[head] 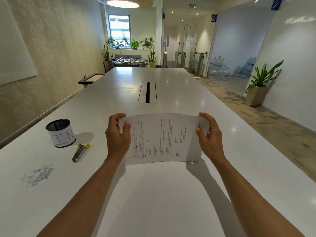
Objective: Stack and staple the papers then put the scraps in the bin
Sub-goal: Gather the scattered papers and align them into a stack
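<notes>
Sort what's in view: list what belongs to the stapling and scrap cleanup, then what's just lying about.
For the job: papers held by left hand and right hand; stapler; scraps; bin.

Just there: potted plant; water bottles; foosball table.

Reached forward at twelve o'clock, left hand and right hand each curled, thumbs pinching inward.

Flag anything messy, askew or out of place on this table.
A loose heap of paper scraps lies on the table, not in the bin beyond it. The stapler lies askew between them. Both hands hold the papers.
</notes>
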A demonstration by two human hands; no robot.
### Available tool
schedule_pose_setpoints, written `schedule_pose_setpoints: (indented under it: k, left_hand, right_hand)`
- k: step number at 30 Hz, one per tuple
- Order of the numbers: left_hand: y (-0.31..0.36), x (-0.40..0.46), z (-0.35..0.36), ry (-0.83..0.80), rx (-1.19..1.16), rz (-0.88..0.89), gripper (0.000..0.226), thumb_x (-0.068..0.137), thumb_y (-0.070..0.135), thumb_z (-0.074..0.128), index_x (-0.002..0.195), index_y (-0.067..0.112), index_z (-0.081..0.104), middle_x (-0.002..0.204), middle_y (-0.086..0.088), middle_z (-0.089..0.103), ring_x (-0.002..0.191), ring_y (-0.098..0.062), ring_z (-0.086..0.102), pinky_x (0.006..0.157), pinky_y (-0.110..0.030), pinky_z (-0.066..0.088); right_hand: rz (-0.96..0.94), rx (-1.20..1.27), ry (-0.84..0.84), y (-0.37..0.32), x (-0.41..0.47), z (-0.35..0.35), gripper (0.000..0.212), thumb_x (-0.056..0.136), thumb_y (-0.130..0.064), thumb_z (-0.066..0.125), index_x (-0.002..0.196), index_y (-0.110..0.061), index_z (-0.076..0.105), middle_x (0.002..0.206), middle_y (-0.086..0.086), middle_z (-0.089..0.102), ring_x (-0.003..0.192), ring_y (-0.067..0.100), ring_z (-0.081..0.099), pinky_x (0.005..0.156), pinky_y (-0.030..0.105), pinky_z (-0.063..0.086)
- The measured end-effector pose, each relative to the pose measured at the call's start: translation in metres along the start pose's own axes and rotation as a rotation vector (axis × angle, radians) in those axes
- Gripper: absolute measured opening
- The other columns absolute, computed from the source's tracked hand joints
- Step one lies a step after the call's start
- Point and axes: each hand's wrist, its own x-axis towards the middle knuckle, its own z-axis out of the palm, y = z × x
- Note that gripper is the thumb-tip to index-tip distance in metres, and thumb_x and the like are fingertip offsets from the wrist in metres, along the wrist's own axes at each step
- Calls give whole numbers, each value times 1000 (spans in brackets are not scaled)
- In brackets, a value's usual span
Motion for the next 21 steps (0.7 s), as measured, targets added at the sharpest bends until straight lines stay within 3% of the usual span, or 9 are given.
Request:
schedule_pose_setpoints:
  k: [2, 5, 9, 15, 21]
  left_hand:
    - [0, 0, 0, -25, -53, -46, 23, 92, 13, 56, 111, 18, 45, 93, 11, 58, 78, 0, 64, 58, -13, 51]
    - [-3, -1, -3, -62, -166, -163, 40, 86, 9, 61, 116, 24, 39, 98, 1, 64, 81, -10, 67, 62, -20, 54]
    - [-9, -12, -3, -82, -198, -338, 39, 89, 0, 60, 119, 16, 41, 101, -4, 65, 86, -17, 66, 60, -18, 52]
    - [-12, -23, -1, -72, -164, -362, 15, 91, 4, 57, 104, 11, 53, 94, 4, 62, 84, -11, 62, 59, -11, 50]
    - [-24, -37, -3, -112, -180, -401, 17, 93, 12, 59, 109, 15, 53, 102, 4, 65, 93, -11, 64, 72, -22, 53]
  right_hand:
    - [40, 67, -2, -2, -1, 1, 51, 91, -6, 57, 133, -31, 43, 118, -15, 53, 107, 10, 59, 87, 41, 58]
    - [146, 230, 30, 0, -2, -1, 65, 88, 5, 60, 139, -28, 35, 114, -8, 55, 99, 2, 62, 81, 25, 58]
    - [300, 355, 33, 13, -7, -3, 60, 86, 8, 62, 131, -25, 40, 112, 8, 64, 99, 14, 65, 83, 30, 56]
    - [385, 329, -50, 26, -18, 1, 30, 88, 8, 58, 107, -14, 56, 108, 2, 67, 97, 12, 66, 84, 31, 55]
    - [462, 350, -76, 35, -32, 7, 30, 94, 5, 50, 120, -10, 56, 112, -2, 66, 101, 11, 63, 78, 21, 49]
